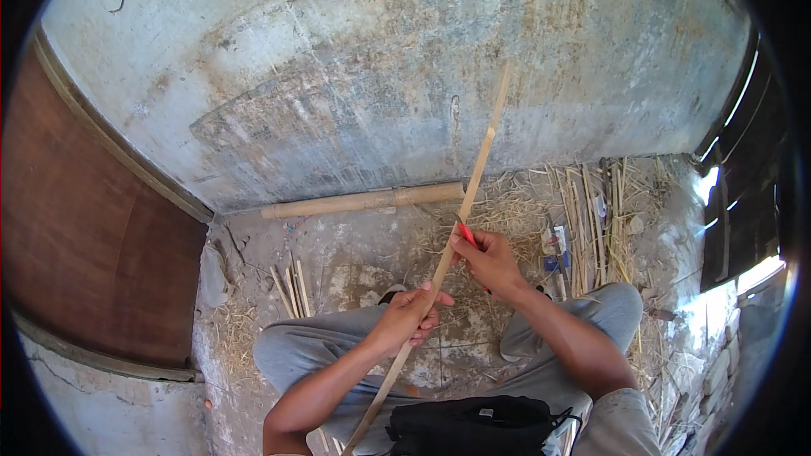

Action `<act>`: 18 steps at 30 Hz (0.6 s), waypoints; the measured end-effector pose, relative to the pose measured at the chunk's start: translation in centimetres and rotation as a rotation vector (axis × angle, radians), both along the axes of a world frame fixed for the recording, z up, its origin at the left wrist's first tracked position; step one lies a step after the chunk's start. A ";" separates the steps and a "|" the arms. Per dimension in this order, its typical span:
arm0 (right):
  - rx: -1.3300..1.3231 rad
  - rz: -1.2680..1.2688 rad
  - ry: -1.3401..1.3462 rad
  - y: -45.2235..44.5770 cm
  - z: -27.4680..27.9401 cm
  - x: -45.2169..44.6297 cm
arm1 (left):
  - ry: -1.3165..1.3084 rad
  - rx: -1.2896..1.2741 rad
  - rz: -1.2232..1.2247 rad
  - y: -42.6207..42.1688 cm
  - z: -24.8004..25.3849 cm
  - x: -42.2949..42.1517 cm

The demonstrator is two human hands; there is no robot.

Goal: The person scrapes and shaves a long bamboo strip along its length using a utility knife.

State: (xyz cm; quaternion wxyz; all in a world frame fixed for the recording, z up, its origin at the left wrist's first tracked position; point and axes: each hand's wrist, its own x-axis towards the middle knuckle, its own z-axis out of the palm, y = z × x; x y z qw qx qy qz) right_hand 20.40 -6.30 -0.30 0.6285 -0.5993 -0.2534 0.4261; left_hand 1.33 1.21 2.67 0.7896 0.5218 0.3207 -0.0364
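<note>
The strip (444, 263), projecting both ways, is clasped by the left hand (409, 318), the red tool (467, 236) by the right hand (490, 262).

Long pale bamboo strip (443, 263), slanting (joint mark (491, 132) toward far end); red-handled knife (466, 235) at mid-length.

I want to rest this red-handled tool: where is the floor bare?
A mostly bare floor patch lies between the bamboo pole and the left leg, right of the short sticks. Shavings and long strips crowd the right side.

Grey trousers (312, 344), greyish elbow-length sleeve (623, 424)
</note>
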 end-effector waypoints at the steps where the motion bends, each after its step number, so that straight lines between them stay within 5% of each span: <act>1: -0.009 0.001 -0.009 0.0 0.0 0.0 | -0.001 -0.012 -0.007 0.0 0.0 0.0; 18: -0.064 -0.070 -0.170 -0.4 0.5 -0.2 | -0.013 -0.084 -0.034 0.0 -0.6 0.3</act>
